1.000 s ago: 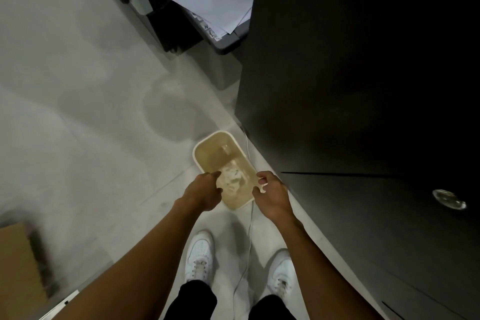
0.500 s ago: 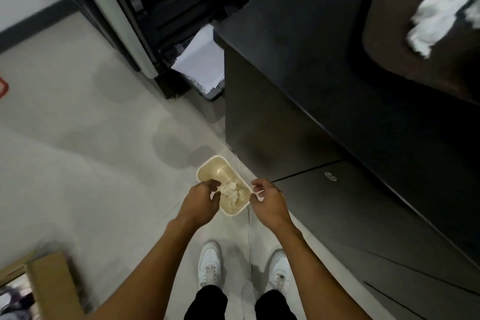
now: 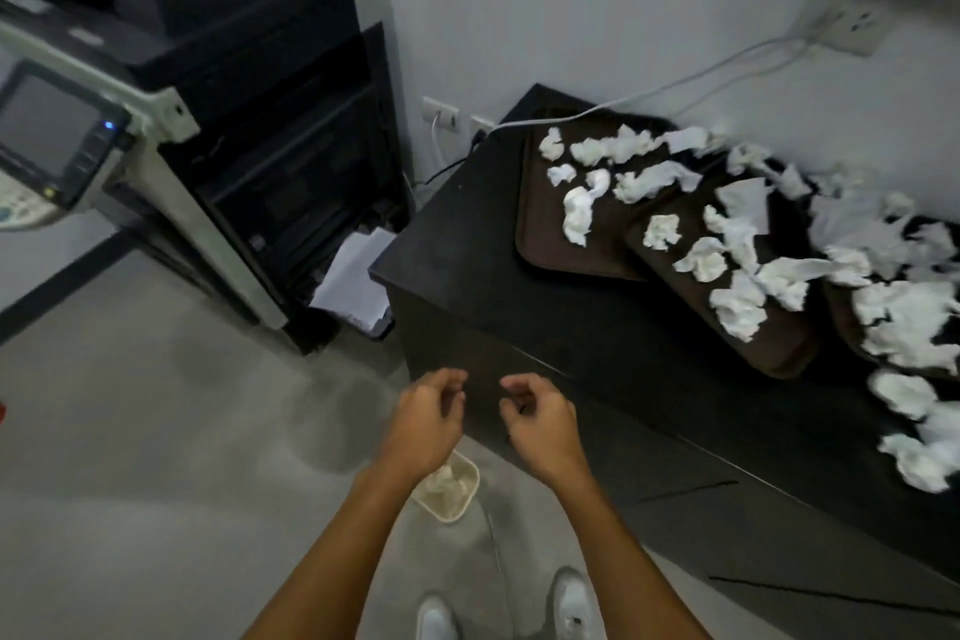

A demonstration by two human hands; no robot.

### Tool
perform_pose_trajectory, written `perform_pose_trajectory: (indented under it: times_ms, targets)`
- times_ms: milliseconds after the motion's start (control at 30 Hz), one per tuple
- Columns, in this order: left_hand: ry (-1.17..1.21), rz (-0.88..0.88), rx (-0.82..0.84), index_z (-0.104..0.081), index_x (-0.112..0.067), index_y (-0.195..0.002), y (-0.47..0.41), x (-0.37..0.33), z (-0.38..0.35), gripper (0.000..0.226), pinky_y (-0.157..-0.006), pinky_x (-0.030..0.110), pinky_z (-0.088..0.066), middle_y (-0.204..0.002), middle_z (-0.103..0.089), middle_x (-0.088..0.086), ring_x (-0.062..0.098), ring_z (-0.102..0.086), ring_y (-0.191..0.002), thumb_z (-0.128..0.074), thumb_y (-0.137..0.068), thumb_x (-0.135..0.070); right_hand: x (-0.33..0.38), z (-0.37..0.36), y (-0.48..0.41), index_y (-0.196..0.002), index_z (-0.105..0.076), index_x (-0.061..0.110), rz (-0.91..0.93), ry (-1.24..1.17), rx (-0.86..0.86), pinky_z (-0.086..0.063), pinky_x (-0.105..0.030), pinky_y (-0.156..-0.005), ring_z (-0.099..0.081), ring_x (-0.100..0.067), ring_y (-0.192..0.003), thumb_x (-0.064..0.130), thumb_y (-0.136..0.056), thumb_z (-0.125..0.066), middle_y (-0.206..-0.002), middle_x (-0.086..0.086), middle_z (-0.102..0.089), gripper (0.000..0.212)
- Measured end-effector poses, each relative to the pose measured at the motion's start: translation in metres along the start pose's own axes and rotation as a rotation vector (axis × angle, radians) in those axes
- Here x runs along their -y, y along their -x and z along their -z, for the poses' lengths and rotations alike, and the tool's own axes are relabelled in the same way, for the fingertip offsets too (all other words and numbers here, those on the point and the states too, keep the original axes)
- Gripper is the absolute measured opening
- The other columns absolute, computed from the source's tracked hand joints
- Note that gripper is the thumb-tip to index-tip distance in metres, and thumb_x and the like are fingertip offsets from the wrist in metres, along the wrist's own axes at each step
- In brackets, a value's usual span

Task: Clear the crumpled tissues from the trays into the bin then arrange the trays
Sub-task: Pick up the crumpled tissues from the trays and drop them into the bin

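Grey concrete floor (image 3: 156, 457) fills the lower left of the frame, and a large black photocopier (image 3: 234, 120) stands in the upper left against a pale wall, white paper sheets (image 3: 358, 286) poking from its lower tray. At lower centre the left hand (image 3: 423, 424) and right hand (image 3: 540, 424) hover side by side, apart, fingers loosely curled and holding nothing. Just below them, partly hidden behind the left wrist, the small cream bin (image 3: 467, 499) sits on the floor with tissue inside, near the foot of a dark cabinet (image 3: 467, 286). On the cabinet top, in the upper right, overlapping brown trays (image 3: 540, 244) carry many crumpled tissues (image 3: 579, 208), well apart from both hands. A white cable (image 3: 649, 94) runs along the wall behind them. White shoes (image 3: 574, 603) show at the bottom edge.
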State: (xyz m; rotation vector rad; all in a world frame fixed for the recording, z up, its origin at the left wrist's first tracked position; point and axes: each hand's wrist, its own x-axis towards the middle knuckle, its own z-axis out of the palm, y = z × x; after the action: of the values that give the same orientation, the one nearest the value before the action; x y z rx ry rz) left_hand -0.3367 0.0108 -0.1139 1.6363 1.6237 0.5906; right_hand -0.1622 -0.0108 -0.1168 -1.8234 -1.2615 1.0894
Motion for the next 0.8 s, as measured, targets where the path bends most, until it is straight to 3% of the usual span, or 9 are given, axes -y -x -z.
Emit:
perform_pose_trajectory:
  times_ms: [67,133,267,433,600,800]
  targets:
    - [0.012,-0.068,-0.005,-0.068,-0.024,-0.123,0.000,-0.026,0.009,0.029,-0.093,0.025,-0.055,-0.114,-0.070,-0.006,0.004,-0.066,-0.099,-0.063,-0.095,-0.015,0.020,0.022,0.008,-0.106,-0.070,0.030,0.025,-0.035,-0.049,-0.046,-0.001,-0.075,-0.064,0.003,-0.098,0.011,-0.091,-0.070,-0.111,0.011,-0.067,0.025]
    - [0.022,-0.125,0.007,-0.068,-0.025,-0.123,-0.001,-0.052,0.013,0.030,-0.093,0.030,-0.056,-0.112,-0.068,-0.008,0.003,-0.065,-0.099,-0.064,-0.095,-0.015,0.036,0.046,0.016,-0.105,-0.070,0.031,0.070,-0.046,-0.096,-0.049,-0.006,-0.080,-0.064,0.003,-0.096,0.012,-0.091,-0.070,-0.109,0.012,-0.068,0.023]
    - [0.001,-0.245,0.054,-0.065,-0.030,-0.125,-0.008,-0.106,0.010,0.032,-0.093,0.027,-0.055,-0.110,-0.066,-0.013,0.001,-0.063,-0.099,-0.063,-0.096,-0.018,0.056,0.097,0.027,-0.107,-0.072,0.028,0.129,-0.067,-0.179,-0.052,-0.015,-0.087,-0.065,0.003,-0.097,0.013,-0.092,-0.070,-0.106,0.013,-0.068,0.021]
    - [0.016,-0.373,0.086,-0.066,-0.029,-0.123,-0.011,-0.174,-0.016,0.030,-0.090,0.025,-0.055,-0.107,-0.067,-0.014,0.001,-0.064,-0.098,-0.063,-0.096,-0.017,0.056,0.161,0.037,-0.099,-0.072,0.032,0.181,-0.060,-0.333,-0.051,-0.014,-0.083,-0.065,0.002,-0.092,0.014,-0.089,-0.071,-0.101,0.013,-0.070,0.021]
    - [0.050,-0.470,0.156,-0.066,-0.027,-0.124,-0.005,-0.238,-0.065,0.031,-0.090,0.024,-0.054,-0.107,-0.067,-0.015,-0.002,-0.064,-0.098,-0.064,-0.096,-0.017,0.042,0.237,0.054,-0.103,-0.074,0.023,0.189,-0.066,-0.431,-0.053,-0.016,-0.081,-0.066,0.002,-0.094,0.011,-0.090,-0.070,-0.101,0.014,-0.072,0.018]
    - [0.075,-0.509,0.256,-0.067,-0.025,-0.124,0.007,-0.297,-0.132,0.028,-0.089,0.018,-0.052,-0.110,-0.068,-0.014,-0.003,-0.063,-0.100,-0.063,-0.097,-0.017,0.007,0.323,0.079,-0.104,-0.073,0.029,0.138,-0.044,-0.532,-0.053,-0.017,-0.077,-0.065,-0.001,-0.086,0.014,-0.091,-0.068,-0.100,0.015,-0.070,0.020]
